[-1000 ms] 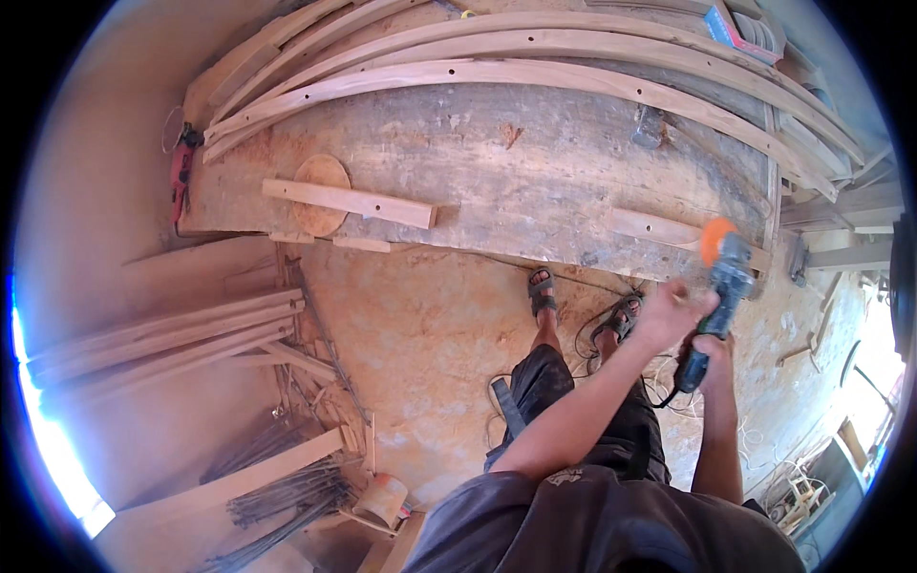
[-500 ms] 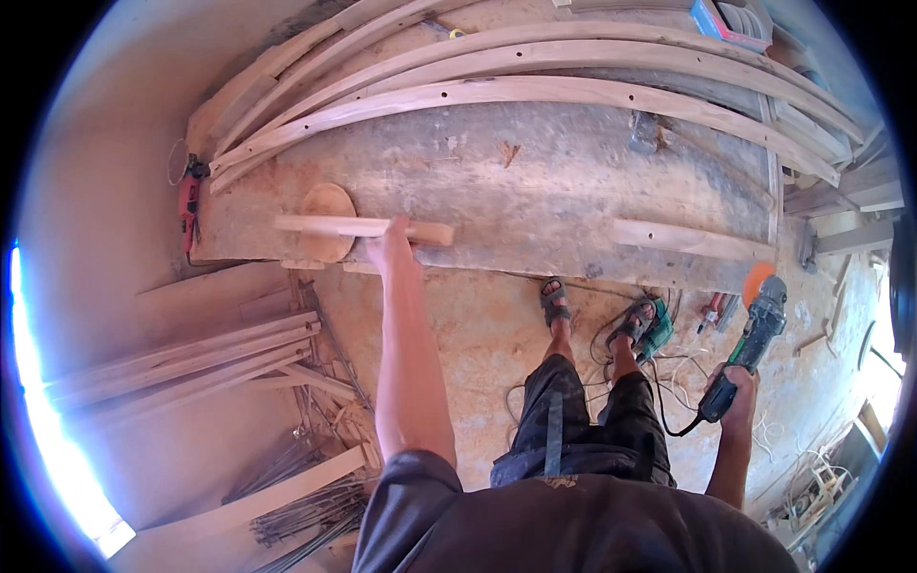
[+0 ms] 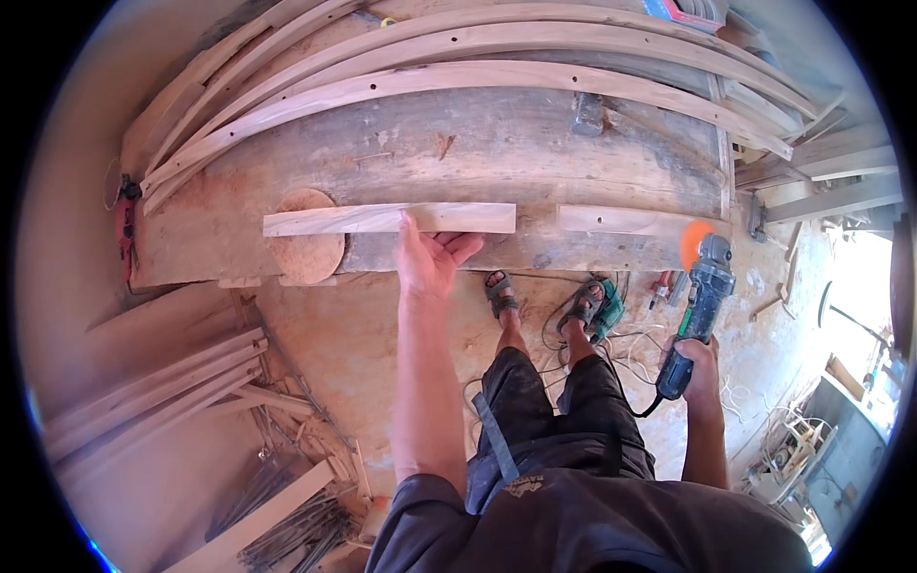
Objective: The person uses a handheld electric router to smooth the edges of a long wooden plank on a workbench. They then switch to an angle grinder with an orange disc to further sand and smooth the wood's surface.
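Note:
My left hand (image 3: 430,260) holds a short pale wooden strip (image 3: 334,220) at the near side of the workbench. The thumb lies against the strip's face, and the fingers bend at its near edge, their tips partly hidden. A round wooden disc (image 3: 306,256) sits under the strip's left part. At the right, my right hand (image 3: 699,361) is closed round the body of a dark angle grinder (image 3: 705,296). Its orange disc (image 3: 695,245) points up, beside the right end of another wooden strip (image 3: 630,221) with a hole, lying on the bench.
Long curved wooden pieces (image 3: 458,78) with holes lie along the far part of the workbench (image 3: 516,153). A hammer (image 3: 587,116) rests behind the strips. On the floor are a green power tool (image 3: 608,313), loose cables and, at left, stacked boards (image 3: 162,387). A red tool (image 3: 126,227) hangs by the bench's left end.
The strip in my left hand has turned, its broad face now showing, and shifted right. My left palm has rolled upward. The view has shifted right; the grinder stays in my right hand.

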The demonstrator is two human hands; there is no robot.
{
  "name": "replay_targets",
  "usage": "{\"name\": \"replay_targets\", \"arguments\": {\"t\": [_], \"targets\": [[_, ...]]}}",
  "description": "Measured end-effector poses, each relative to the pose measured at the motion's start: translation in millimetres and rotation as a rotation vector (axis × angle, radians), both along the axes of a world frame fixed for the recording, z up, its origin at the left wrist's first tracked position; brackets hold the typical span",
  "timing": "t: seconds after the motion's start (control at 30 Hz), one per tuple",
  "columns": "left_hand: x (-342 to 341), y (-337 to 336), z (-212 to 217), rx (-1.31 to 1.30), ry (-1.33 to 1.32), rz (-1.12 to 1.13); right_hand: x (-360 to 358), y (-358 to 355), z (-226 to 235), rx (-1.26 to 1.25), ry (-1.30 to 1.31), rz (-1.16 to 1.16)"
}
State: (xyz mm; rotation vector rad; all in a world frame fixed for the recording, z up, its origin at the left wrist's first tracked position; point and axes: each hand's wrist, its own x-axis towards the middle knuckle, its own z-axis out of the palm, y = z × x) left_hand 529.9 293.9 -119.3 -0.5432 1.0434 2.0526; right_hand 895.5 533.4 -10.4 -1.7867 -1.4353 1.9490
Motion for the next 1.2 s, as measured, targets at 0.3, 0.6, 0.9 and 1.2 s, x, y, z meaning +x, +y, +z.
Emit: {"name": "replay_targets", "arguments": {"t": [0.3, 0.6, 0.9, 1.2], "targets": [[-14, -16, 1, -1.093, 0.362, -0.526, 24, 4, -10, 0.06, -0.04, 0.092], [79, 146, 13, -0.891, 1.739, -0.841, 29, 10, -8, -0.095, 0.042, -0.203], [9, 151, 16, -0.681, 1.551, -1.369, 63, 17, -7, -0.16, 0.01, -0.29], [56, 173, 44, -0.808, 1.673, -1.416, 112, 35, 0, -0.154, 0.029, -0.328]]}}
